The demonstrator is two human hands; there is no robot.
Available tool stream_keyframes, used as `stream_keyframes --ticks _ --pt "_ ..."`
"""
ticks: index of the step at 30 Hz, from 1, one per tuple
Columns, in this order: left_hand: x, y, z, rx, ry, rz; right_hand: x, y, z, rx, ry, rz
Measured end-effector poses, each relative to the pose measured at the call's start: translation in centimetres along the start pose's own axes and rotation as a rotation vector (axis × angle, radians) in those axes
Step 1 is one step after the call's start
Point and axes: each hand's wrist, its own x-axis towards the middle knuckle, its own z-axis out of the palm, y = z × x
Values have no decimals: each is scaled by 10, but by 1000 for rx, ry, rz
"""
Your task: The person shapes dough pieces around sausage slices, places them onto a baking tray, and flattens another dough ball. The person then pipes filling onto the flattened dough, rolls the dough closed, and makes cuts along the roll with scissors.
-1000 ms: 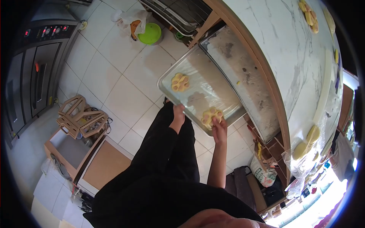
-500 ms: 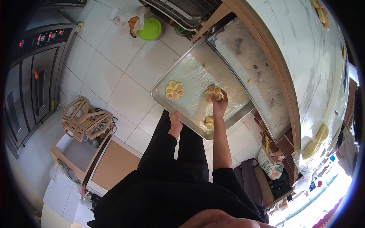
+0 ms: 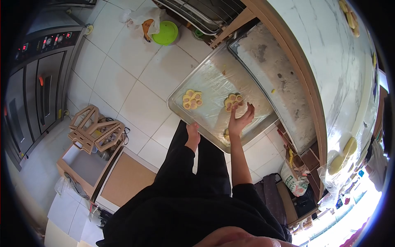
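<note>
A metal tray [image 3: 177,106] lined with clear plastic film is tilted in front of my body. My left hand [image 3: 193,135] grips its near rim, the fingers partly hidden. On the film lie flower-shaped dough pieces with round slices of filling: one piece [image 3: 192,99] to the left, a second piece [image 3: 232,101] around the middle. A third [image 3: 226,135] by the near edge is partly covered by my right wrist. Just beside the middle piece, my right hand [image 3: 242,119] has its thumb and fingers spread, with the thumb tip close to the dough's lower edge.
A second, flour-dusted tray [image 3: 271,78] adjoins on the right, beneath a marble-topped table [image 3: 312,37] holding more dough. An oven [image 3: 41,82] stands at the left. On the tiled floor are a green lidded bucket [image 3: 165,33] and a box [image 3: 82,164] with brown plastic frames.
My right hand has let go of the middle dough piece and drawn back slightly toward me, fingers opening. My left hand stays at the tray rim. The whole view has shifted slightly.
</note>
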Motion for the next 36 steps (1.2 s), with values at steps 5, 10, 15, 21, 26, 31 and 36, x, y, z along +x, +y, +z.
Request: stream_keyframes --ticks 5,10,15,21,26,31,36 --pt "2 -2 -1 22 59 -8 -10 -12 4 -201 -397 -114" --pt "9 -11 -12 -41 -60 8 13 -87 -83 89 -388 -93" --pt "21 -19 -19 -54 -115 24 127 -144 -257 759 -122 -667" --pt "23 -27 -11 -75 -49 71 384 -196 -297 413 -14 -208" --pt "18 -22 -10 -17 1 73 448 -190 -267 163 -383 15" --pt "25 -27 -12 -2 -11 92 477 -191 -275 53 -580 146" --pt "24 -27 -14 -24 -35 72 441 -206 -278 209 -561 152"
